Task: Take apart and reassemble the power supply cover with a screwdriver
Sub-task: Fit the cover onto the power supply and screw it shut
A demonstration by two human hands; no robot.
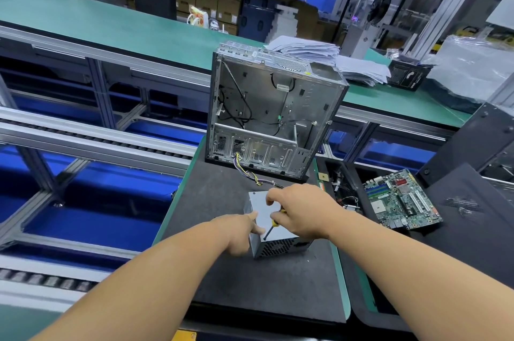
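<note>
Grey metal power supply box point(268, 225), steadied by left hand point(239, 232); right hand point(301, 211) grips yellow-handled screwdriver point(274, 222), whose tip could slip from the screw if tilted.

both bare forearms reach forward from the lower edge of the view and converge toward the middle. the left hand point(241, 232) is turned with its back partly up, thumb and forefinger stretched forward and the other fingers curled under. the right hand point(301, 211) sits just beyond and to the right, back up, wrist bent slightly inward, its fingers curled in a grip. the two hands are just beside each other.
</note>
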